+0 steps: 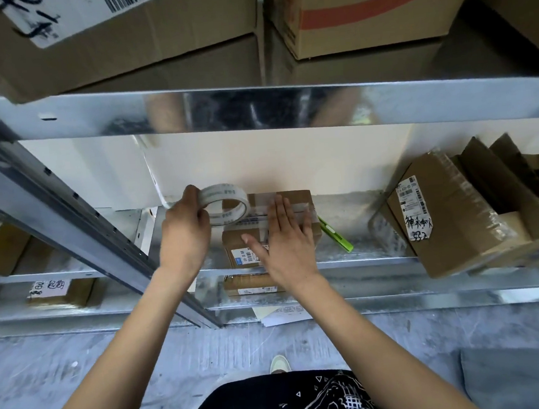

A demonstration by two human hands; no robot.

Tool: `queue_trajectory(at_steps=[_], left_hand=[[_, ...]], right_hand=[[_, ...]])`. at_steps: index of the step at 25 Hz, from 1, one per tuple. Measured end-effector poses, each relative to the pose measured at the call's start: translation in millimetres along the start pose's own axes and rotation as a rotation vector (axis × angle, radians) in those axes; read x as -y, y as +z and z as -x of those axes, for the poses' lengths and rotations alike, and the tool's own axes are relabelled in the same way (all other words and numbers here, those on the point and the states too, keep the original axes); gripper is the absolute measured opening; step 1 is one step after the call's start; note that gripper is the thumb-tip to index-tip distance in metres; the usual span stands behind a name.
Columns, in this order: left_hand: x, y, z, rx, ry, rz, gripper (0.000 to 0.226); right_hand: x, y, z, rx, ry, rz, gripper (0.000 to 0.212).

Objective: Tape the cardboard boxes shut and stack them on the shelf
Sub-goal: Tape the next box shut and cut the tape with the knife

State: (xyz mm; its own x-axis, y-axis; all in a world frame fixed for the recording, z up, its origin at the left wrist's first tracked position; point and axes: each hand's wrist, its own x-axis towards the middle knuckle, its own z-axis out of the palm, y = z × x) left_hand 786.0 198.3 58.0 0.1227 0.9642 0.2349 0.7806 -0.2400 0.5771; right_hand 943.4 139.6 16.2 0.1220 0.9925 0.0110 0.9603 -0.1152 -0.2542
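A small brown cardboard box (pixel 297 198) with a white label sits on the metal shelf (pixel 364 263) in front of me. My left hand (pixel 186 234) grips a roll of clear tape (pixel 227 203) just left of the box, above its top. A strip of tape runs from the roll across the box top. My right hand (pixel 284 239) lies flat on the box with straight fingers, pressing the tape down.
A green utility knife (pixel 336 234) lies on the shelf right of the box. A larger taped box (pixel 451 214) leans at the right, beside folded cardboard (pixel 503 177). Big boxes (pixel 368 9) fill the shelf above. A slanted metal upright (pixel 76 211) crosses at the left.
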Motion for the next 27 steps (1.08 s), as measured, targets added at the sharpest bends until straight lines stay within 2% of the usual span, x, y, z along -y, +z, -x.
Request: queue_trajectory(at_steps=[6, 9, 12, 14, 16, 19, 21, 24, 27], left_hand=[[45, -7, 7, 0.018, -0.026, -0.212, 0.023], [57, 11, 17, 0.097, -0.152, -0.113, 0.022], [55, 22, 20, 0.055, -0.283, 0.010, 0.021], [57, 23, 19, 0.016, -0.272, 0.072, 0.023], [53, 20, 16, 0.021, -0.191, 0.140, 0.025], [40, 12, 11, 0.198, -0.004, 0.053, 0.046], [33, -1, 9, 0.359, 0.014, 0.006, 0.052], [21, -17, 18, 0.540, -0.016, 0.256, 0.032], [8, -13, 40, 0.690, -0.011, 0.462, 0.047]], right_hand=[[0, -1, 1, 0.022, 0.006, 0.008, 0.085], [2, -2, 2, 0.048, 0.015, -0.014, 0.094], [14, -1, -1, 0.087, 0.080, 0.037, 0.120], [23, 1, -3, 0.111, 0.138, 0.052, 0.130], [31, 4, -5, 0.103, 0.164, 0.075, 0.131], [29, 10, -5, 0.056, 0.134, 0.086, 0.126], [21, 10, -1, 0.053, 0.025, 0.078, 0.119], [-4, -1, 6, 0.115, -0.204, 0.020, 0.112], [-26, -14, 6, 0.242, -0.404, -0.025, 0.103]])
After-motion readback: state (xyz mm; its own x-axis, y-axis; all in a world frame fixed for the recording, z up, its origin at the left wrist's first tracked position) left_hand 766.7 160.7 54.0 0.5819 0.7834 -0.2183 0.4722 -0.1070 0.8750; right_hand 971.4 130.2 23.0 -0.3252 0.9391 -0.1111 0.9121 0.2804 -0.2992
